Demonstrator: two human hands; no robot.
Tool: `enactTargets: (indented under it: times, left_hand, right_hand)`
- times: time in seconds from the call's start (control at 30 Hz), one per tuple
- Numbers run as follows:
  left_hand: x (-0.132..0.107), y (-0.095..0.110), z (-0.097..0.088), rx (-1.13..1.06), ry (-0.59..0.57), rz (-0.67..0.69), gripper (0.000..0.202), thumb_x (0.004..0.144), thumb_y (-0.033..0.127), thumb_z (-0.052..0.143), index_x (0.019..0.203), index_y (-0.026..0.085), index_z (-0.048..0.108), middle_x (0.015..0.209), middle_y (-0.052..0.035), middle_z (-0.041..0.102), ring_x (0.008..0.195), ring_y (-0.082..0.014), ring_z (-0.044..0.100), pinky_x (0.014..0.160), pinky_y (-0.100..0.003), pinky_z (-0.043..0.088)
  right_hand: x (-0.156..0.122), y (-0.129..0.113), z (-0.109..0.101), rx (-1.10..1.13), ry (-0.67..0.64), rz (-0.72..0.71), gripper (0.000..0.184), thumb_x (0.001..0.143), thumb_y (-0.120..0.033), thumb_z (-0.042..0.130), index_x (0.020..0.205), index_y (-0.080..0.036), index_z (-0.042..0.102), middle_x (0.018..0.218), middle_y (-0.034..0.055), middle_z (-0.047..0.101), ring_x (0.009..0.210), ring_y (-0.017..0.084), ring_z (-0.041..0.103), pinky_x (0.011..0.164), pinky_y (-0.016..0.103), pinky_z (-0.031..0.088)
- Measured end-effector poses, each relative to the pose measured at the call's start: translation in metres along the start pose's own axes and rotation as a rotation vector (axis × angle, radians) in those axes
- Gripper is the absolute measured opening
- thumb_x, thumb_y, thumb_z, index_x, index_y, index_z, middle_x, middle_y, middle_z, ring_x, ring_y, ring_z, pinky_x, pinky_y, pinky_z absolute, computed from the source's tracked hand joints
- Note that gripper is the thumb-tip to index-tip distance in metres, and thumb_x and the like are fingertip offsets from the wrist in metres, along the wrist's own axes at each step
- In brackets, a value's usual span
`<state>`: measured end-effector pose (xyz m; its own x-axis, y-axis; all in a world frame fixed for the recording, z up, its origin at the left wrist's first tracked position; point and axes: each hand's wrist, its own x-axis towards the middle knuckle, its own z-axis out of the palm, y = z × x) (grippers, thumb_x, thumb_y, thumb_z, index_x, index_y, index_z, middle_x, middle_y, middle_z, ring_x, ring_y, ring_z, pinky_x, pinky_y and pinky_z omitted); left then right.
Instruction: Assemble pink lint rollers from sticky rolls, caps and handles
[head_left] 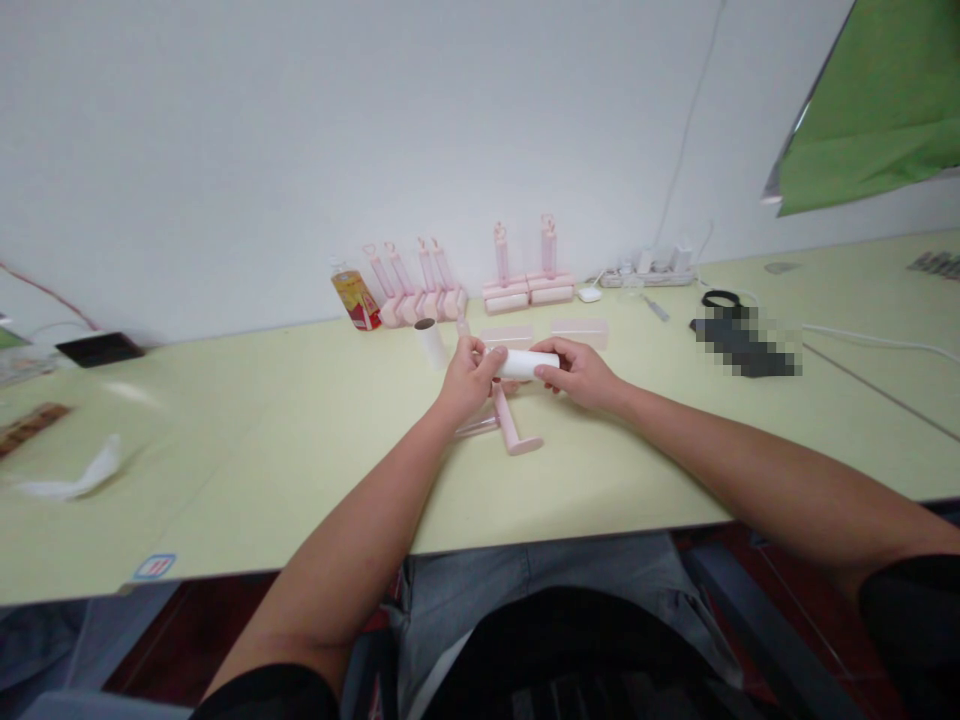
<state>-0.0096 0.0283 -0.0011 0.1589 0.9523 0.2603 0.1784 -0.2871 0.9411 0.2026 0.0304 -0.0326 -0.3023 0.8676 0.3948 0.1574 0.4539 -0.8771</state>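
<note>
A white lint roller refill roll (525,363) lies level between my hands just above the table. At its left end, the fingers of my left hand (469,380) pinch the roll. My right hand (585,373) is wrapped round the right end. Below them, a pink lint roller frame (510,425) rests on the table, partly hidden by my left hand. Another white roll (430,346) with a brown core stands upright beyond my left hand. Two pale pink covers (579,332) lie behind the held roll.
Several pink lint rollers (420,300) with clear handles stand along the wall, others (529,290) farther right. Beside them is a yellow-red pack (356,298). A power strip (649,274) and a black strap (721,300) lie at right. Far left are a dark tablet-like device (100,349) and white scrap (82,475).
</note>
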Motion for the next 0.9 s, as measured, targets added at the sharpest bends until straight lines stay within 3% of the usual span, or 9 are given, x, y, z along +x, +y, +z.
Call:
enactTargets:
  times: [0.27,0.9]
  left_hand:
    - [0.0006,0.0007,-0.0001,0.045,0.046,0.028,0.033,0.095,0.054,0.042,0.091,0.022,0.039,0.055,0.0072,0.053,0.034,-0.0062,0.040,0.034,-0.016,0.025]
    - [0.0028,-0.0023,-0.0020,0.080,0.077,0.030,0.035,0.091,0.056,0.050,0.090,0.021,0.043,0.057,0.0056,0.055,0.036,-0.0064,0.042,0.035,-0.016,0.028]
  right_hand:
    - [0.0017,0.0013,0.0007,0.099,0.027,0.016,0.043,0.079,-0.045,0.071,0.111,-0.017,0.063,0.080,0.0024,0.065,0.057,0.013,0.059,0.051,0.026,0.051]
    - [0.0019,0.0023,-0.0010,0.109,0.045,0.031,0.045,0.078,-0.048,0.071,0.110,-0.017,0.062,0.076,0.0009,0.063,0.056,0.013,0.058,0.051,0.026,0.050]
